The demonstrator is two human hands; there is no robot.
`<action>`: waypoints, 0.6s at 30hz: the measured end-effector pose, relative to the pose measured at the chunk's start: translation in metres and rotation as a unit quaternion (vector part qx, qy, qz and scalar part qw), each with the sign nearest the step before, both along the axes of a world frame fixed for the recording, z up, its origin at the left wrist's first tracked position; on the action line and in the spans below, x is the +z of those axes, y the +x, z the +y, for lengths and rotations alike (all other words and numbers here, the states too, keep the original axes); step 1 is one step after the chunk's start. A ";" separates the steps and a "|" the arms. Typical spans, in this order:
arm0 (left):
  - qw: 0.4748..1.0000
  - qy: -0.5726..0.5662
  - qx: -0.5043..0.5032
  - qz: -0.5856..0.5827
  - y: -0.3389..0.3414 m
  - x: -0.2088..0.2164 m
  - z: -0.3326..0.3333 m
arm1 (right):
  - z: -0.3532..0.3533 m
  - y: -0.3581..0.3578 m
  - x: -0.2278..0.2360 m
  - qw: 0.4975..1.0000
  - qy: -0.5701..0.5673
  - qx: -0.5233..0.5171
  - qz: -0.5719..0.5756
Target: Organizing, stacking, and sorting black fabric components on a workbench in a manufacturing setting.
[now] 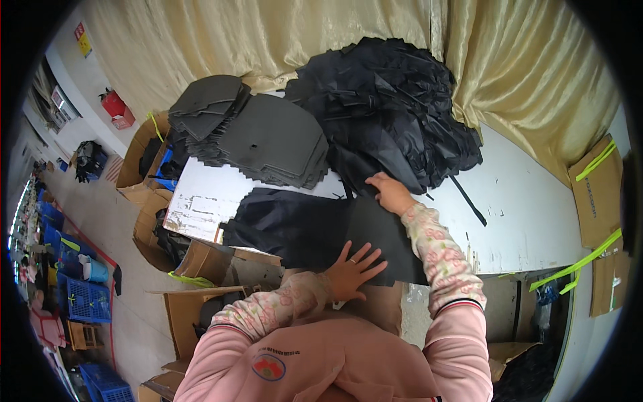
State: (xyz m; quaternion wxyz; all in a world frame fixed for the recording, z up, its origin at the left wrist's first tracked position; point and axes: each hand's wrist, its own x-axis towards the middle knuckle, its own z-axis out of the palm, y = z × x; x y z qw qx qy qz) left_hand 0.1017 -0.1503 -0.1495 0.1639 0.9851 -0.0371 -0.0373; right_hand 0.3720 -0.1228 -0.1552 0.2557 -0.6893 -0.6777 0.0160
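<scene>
Left hand splayed (palm down), right hand bent, over black fabric.

Gold satin curtains, red fire extinguisher at left
Blue plastic crates stand on the grey floor; at far right, lime-green straps cross brown cardboard.

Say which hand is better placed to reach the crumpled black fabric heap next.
Probably the right hand: it is close to the crumpled black fabric heap, while the left hand is spread over flat black sheet material, farther from the heap.
</scene>
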 end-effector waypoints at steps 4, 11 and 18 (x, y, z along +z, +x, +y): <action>1.000 0.004 0.004 -0.008 -0.001 0.001 0.000 | 0.029 0.007 -0.008 0.972 -0.230 -0.039 0.024; 0.998 -0.053 0.011 -0.028 -0.005 0.009 0.009 | 0.028 0.023 0.094 0.994 0.060 -0.014 0.095; 0.915 -0.281 0.108 -0.267 0.016 0.060 0.067 | -0.005 0.019 0.227 0.947 0.108 0.023 0.303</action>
